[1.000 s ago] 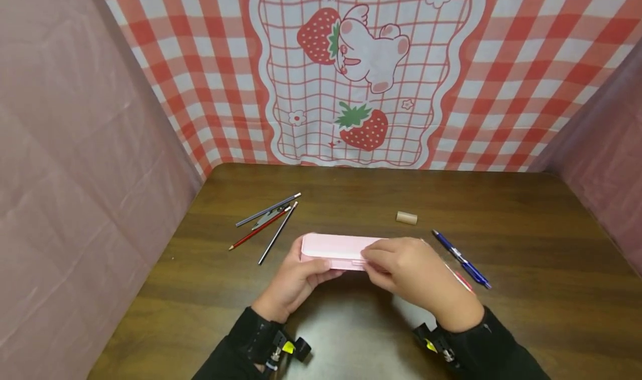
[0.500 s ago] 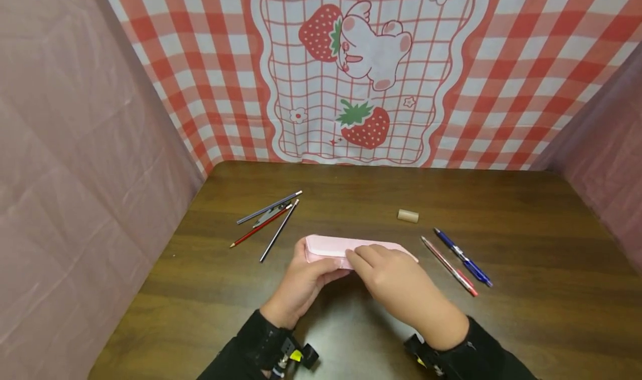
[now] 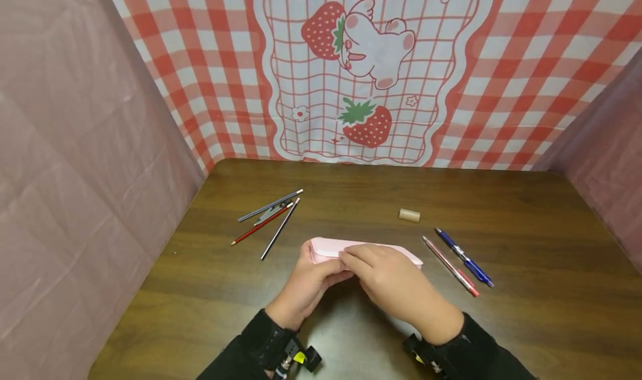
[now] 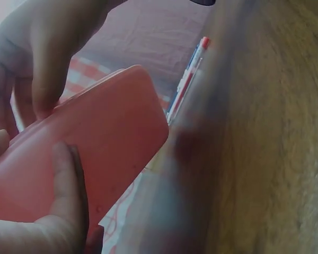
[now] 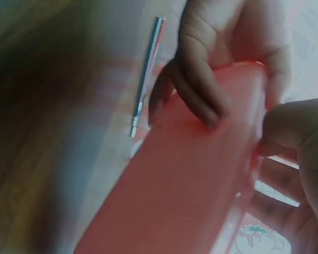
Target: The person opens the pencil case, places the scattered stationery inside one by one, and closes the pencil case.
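Observation:
A pink pencil case (image 3: 328,247) is held above the table by both hands, its lid lying down over the body. My left hand (image 3: 307,284) grips its left end, with the thumb on the front and fingers spread under the base, as the right wrist view shows. My right hand (image 3: 398,285) lies across the lid and holds the front edge near the middle. In the left wrist view, its thumb presses at the edge of the case (image 4: 119,137) while its other fingers go behind the lid side. The right hand hides the latch area in the head view.
Left on the table (image 3: 200,313) lie a red pencil (image 3: 261,225), a blue-grey pencil (image 3: 271,205), a dark striped pencil (image 3: 280,229) and a grey metal compass (image 3: 271,214). Rightward are a beige cylinder (image 3: 409,215), a blue pen (image 3: 463,257) and a red pen (image 3: 451,267).
My right hand has slid left along the front edge from the latch. The case has turned, its right end coming nearer and into view past that hand. The red pen is now uncovered.

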Motion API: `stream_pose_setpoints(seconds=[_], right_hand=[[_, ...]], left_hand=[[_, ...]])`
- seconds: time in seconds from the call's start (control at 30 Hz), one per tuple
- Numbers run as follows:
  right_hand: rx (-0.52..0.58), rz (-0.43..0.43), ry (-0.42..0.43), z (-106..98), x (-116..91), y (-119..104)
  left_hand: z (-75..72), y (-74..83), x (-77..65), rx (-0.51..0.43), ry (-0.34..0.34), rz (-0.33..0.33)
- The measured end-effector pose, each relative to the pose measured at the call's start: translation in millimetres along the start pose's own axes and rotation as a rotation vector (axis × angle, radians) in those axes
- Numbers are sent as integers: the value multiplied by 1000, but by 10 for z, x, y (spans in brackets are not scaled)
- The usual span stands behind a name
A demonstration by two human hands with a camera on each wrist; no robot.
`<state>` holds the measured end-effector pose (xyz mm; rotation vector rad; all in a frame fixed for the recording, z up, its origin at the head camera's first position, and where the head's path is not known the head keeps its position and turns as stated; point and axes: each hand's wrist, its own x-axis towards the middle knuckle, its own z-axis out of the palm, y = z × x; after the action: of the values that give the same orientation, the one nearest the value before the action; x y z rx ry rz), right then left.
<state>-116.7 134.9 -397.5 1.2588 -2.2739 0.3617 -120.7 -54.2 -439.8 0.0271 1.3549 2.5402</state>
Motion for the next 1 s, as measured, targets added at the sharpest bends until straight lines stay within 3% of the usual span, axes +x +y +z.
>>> stream_pose_setpoints(seconds=[0.33,0.6,0.77,1.0], right_hand=[[-33,-18,-32,-55,2,50],[-37,-100,90,39,-9,13],[-27,-79,141,57,-29,26],[26,-42,99,47,-28,73]], left_hand=[[-27,41,-15,-11,26,-4],[-24,47,-37,-20,46,2],[-13,35,-40,-16,4,-27],[-39,86,-6,-15,9,9]])
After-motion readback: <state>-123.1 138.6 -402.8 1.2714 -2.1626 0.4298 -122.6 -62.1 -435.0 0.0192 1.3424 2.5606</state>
